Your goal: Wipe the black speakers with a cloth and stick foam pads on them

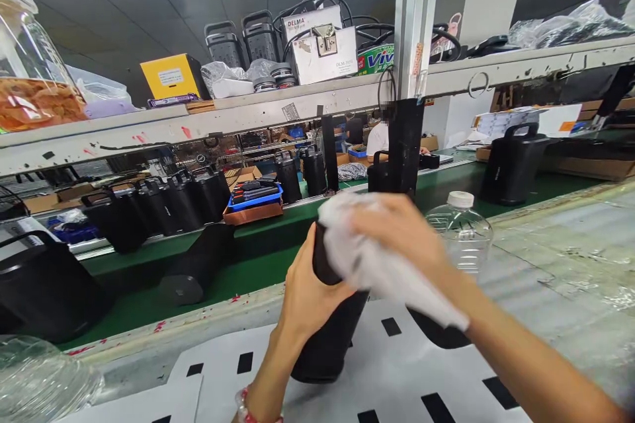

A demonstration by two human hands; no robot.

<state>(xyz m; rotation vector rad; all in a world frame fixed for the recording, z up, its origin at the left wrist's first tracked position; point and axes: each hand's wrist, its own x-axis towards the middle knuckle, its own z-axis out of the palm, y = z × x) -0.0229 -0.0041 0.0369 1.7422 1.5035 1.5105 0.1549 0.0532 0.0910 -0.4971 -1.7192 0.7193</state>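
My left hand (305, 287) is wrapped round the upper part of a black cylindrical speaker (327, 340), which stands slightly tilted over a white sheet (238, 383) with black squares. In my right hand (407, 231) is a crumpled white cloth (367, 251), pressed to the speaker's top and blurred by motion. The cloth covers much of that top. Under my right forearm a second rounded black item (439, 330) shows in part; its kind is hidden.
A clear bottle (461, 231) with a white cap stands beyond my right hand. Several black speakers (173, 205) line the green conveyor belt (268, 254), one lying down (203, 264). A blue tray (255, 195) holds dark parts. A loaded shelf (258, 102) and metal post (415, 26) rise ahead.
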